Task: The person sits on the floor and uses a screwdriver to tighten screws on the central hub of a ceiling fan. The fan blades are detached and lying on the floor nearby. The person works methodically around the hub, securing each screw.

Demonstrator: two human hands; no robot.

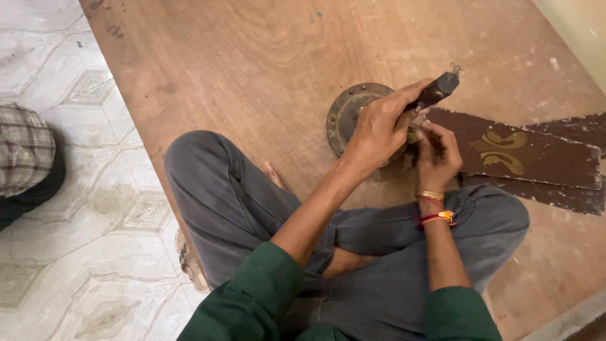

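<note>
I sit cross-legged on a brown wooden board [265, 63]. My left hand [379, 129] grips a dark tool handle [437, 90] that points up and to the right. It lies over a round, rusty metal fan motor housing [346, 110]. My right hand [437, 155] pinches something small at the spot where a dark brown fan blade [536, 155] with a gold ornament joins the housing. What the fingers hold is hidden. Red and gold bands circle my right wrist.
A second dark blade [577, 129] lies behind the first at the right edge. Pale patterned floor tiles [76, 208] run along the left. Another person's checked cloth and dark trouser leg [25, 161] show at the far left. A sandal [189, 262] lies by my left knee.
</note>
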